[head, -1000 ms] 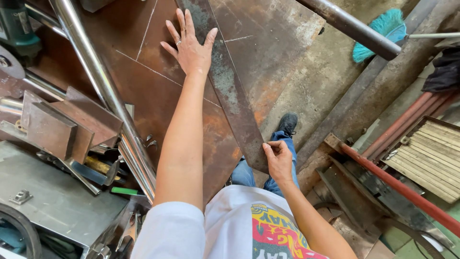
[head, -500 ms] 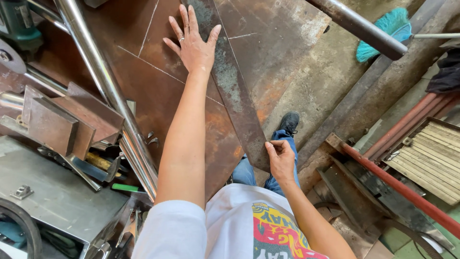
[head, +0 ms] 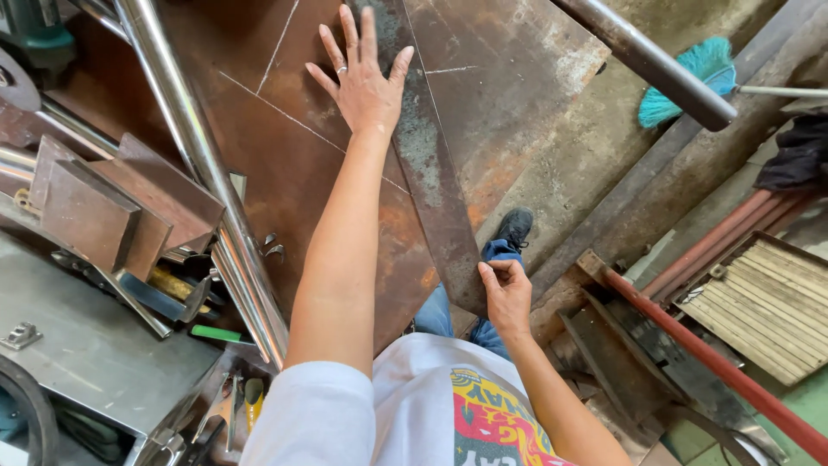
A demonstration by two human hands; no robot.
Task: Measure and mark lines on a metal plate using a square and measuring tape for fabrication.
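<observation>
In the head view, the left hand (head: 362,82) lay flat and spread on a long flat steel strip (head: 423,147), fingers splayed, palm pressing down near the strip's far end; a ring showed on one finger. The strip ran diagonally across a large rusty steel sheet (head: 293,181) that bore pale scribed lines, and its near end reached past the sheet's edge toward the person's body. There the right hand (head: 507,293) pinched the strip's near end — thumb and fingertips closed on its edge, the other fingers curled under.

Left of the sheet, shiny round steel tubes (head: 194,164) lay lengthwise, just beside the sheet's edge. Further left stood a rusty boxlike steel piece (head: 95,211) on a grey metal bench top (head: 86,354), with a green-handled tool (head: 216,334) near the tubes' lower end.

Below the strip's near end, the person's blue jeans and a dark shoe (head: 515,226) showed against the concrete floor (head: 561,147). A dark pipe (head: 647,60) crossed the upper right, and a teal broom head (head: 690,82) lay partly behind it. At the right edge ran a red bar (head: 707,362) — beside it, a stack of ribbed pale sheets (head: 768,302).
</observation>
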